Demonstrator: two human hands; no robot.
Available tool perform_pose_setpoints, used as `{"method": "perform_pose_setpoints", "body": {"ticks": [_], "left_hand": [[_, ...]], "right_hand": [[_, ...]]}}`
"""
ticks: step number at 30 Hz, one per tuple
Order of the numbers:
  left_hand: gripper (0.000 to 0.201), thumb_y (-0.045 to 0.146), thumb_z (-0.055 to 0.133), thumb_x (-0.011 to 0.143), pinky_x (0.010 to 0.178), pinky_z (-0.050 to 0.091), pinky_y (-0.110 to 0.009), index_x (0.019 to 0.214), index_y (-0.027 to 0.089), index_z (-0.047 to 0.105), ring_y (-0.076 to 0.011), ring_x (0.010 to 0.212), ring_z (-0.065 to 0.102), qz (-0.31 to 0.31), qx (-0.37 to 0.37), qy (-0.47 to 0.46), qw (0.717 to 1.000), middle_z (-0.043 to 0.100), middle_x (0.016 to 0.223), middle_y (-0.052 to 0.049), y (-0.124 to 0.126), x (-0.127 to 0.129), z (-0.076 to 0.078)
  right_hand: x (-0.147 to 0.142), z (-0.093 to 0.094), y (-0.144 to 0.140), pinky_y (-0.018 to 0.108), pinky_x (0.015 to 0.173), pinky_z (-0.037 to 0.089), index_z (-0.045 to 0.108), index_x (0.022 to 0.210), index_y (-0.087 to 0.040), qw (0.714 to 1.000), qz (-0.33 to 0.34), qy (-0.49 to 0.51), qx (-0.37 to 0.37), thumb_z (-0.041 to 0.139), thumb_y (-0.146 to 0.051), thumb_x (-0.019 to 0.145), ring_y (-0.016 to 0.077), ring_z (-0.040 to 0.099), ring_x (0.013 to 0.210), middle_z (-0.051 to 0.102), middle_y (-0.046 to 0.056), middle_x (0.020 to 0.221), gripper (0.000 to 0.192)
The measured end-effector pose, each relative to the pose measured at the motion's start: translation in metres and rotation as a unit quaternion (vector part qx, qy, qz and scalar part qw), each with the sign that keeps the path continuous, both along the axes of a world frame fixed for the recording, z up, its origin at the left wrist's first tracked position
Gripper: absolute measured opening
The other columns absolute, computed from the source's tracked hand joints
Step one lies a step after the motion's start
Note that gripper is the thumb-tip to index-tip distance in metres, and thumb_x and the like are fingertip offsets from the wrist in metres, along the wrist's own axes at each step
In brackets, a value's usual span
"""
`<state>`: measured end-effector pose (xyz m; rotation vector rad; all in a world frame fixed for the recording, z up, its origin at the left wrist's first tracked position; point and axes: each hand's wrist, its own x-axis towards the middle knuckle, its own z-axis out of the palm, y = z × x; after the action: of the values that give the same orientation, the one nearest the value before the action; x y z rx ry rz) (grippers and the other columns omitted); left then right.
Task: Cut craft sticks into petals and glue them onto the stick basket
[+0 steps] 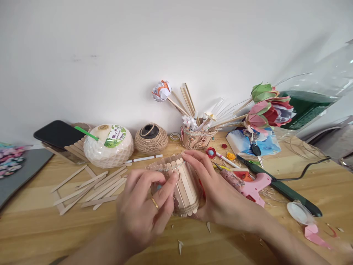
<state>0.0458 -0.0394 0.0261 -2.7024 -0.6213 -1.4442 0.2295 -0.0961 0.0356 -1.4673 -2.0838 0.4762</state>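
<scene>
A round cup made of upright popsicle sticks (189, 187) rests on the wooden table, tilted slightly, with twine around its lower edge and a glittery cord near the top. My right hand (212, 184) wraps around its right side, fingers over the rim and thumb low down. My left hand (149, 206), with a gold ring, is closed at the cup's front, its fingertips touching the sticks. A tiny wooden piece (179, 176) shows beside the index fingertip; whether the fingers grip it is unclear. Part of a blue and a red decoration shows on the cup's sides, mostly hidden by my hands.
Loose popsicle sticks (102, 187) lie left, before a wrapped coconut (109, 147) and a twine ball (151, 140). Behind stands a decorated holder (197, 139) with sticks and paper flowers. Rightward are a pink glue gun (257, 187), a dark green tool (292, 193) and keys (256, 150).
</scene>
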Motion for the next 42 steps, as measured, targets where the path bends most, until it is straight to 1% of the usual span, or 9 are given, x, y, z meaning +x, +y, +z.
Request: {"method": "perform_pose_setpoints", "body": {"ticks": [4, 11, 16, 21, 26, 30, 34, 38, 42], "left_hand": [[0.035, 0.004, 0.055, 0.075, 0.062, 0.047, -0.031, 0.107, 0.016, 0.061, -0.0203, 0.078, 0.049, -0.002, 0.009, 0.019, 1.000, 0.059, 0.082, -0.006, 0.002, -0.002, -0.002], [0.036, 0.001, 0.054, 0.076, 0.065, 0.045, -0.031, 0.108, 0.015, 0.060, -0.0191, 0.078, 0.048, -0.023, -0.020, 0.008, 1.000, 0.057, 0.084, -0.006, 0.000, -0.001, -0.003], [0.035, -0.002, 0.053, 0.077, 0.066, 0.042, -0.031, 0.107, 0.013, 0.061, -0.0176, 0.077, 0.047, -0.039, -0.066, -0.013, 0.997, 0.056, 0.083, -0.005, -0.001, 0.001, -0.001], [0.033, -0.002, 0.052, 0.078, 0.067, 0.042, -0.031, 0.104, 0.016, 0.062, -0.0164, 0.077, 0.047, -0.049, -0.119, -0.036, 0.991, 0.055, 0.082, -0.003, -0.001, 0.003, 0.002], [0.023, 0.004, 0.055, 0.079, 0.065, 0.044, -0.031, 0.094, 0.019, 0.065, -0.0153, 0.076, 0.051, -0.030, -0.162, -0.055, 0.985, 0.058, 0.080, -0.001, 0.000, 0.004, 0.009], [0.016, 0.006, 0.060, 0.077, 0.064, 0.043, -0.030, 0.084, 0.019, 0.066, -0.0149, 0.072, 0.051, -0.004, -0.148, -0.056, 0.987, 0.060, 0.074, 0.000, 0.002, 0.005, 0.015], [0.012, 0.007, 0.061, 0.075, 0.066, 0.043, -0.029, 0.080, 0.018, 0.066, -0.0149, 0.073, 0.051, 0.009, -0.137, -0.041, 0.990, 0.060, 0.073, 0.000, 0.002, 0.005, 0.020], [0.011, 0.011, 0.061, 0.076, 0.066, 0.044, -0.030, 0.079, 0.020, 0.066, -0.0157, 0.074, 0.052, 0.025, -0.168, -0.015, 0.985, 0.061, 0.073, 0.000, 0.000, 0.004, 0.024], [0.012, 0.012, 0.060, 0.076, 0.065, 0.045, -0.030, 0.077, 0.022, 0.066, -0.0158, 0.074, 0.053, 0.032, -0.205, -0.010, 0.978, 0.063, 0.072, 0.002, 0.000, 0.002, 0.026]], "right_hand": [[0.000, 0.000, 0.000, 0.038, 0.106, 0.032, 0.017, 0.137, -0.015, 1.000, -0.003, 0.000, -0.002, 0.072, -0.017, 0.062, 0.0256, 0.032, 0.125, 0.021, 0.013, 0.137, 0.093], [-0.001, -0.001, 0.002, 0.038, 0.105, 0.033, 0.017, 0.136, -0.015, 1.000, 0.003, 0.005, 0.007, 0.072, -0.016, 0.060, 0.0261, 0.033, 0.124, 0.022, 0.014, 0.135, 0.094], [-0.001, 0.000, 0.002, 0.037, 0.104, 0.035, 0.016, 0.136, -0.015, 1.000, 0.001, 0.006, 0.005, 0.072, -0.015, 0.060, 0.0254, 0.036, 0.122, 0.021, 0.013, 0.135, 0.094], [-0.001, -0.001, 0.004, 0.036, 0.103, 0.035, 0.016, 0.136, -0.016, 1.000, 0.005, 0.015, 0.012, 0.072, -0.017, 0.060, 0.0251, 0.035, 0.123, 0.021, 0.013, 0.136, 0.095], [-0.002, 0.001, 0.004, 0.032, 0.102, 0.036, 0.018, 0.136, -0.015, 1.000, 0.011, 0.006, 0.014, 0.072, -0.016, 0.061, 0.0226, 0.035, 0.123, 0.022, 0.013, 0.134, 0.092], [-0.003, 0.001, 0.003, 0.031, 0.101, 0.036, 0.018, 0.136, -0.015, 1.000, 0.012, 0.001, 0.019, 0.072, -0.015, 0.059, 0.0223, 0.035, 0.122, 0.023, 0.013, 0.134, 0.093], [-0.004, 0.002, 0.003, 0.034, 0.100, 0.038, 0.019, 0.135, -0.016, 1.000, 0.015, 0.002, 0.019, 0.071, -0.011, 0.057, 0.0238, 0.036, 0.121, 0.023, 0.013, 0.133, 0.094], [-0.004, 0.002, 0.003, 0.037, 0.099, 0.039, 0.018, 0.134, -0.018, 1.000, 0.013, 0.010, 0.018, 0.070, -0.008, 0.056, 0.0261, 0.036, 0.121, 0.023, 0.013, 0.134, 0.095], [-0.004, 0.003, 0.002, 0.039, 0.097, 0.040, 0.018, 0.134, -0.022, 1.000, 0.016, 0.020, 0.013, 0.069, -0.007, 0.056, 0.0272, 0.037, 0.121, 0.023, 0.013, 0.134, 0.095]]}}
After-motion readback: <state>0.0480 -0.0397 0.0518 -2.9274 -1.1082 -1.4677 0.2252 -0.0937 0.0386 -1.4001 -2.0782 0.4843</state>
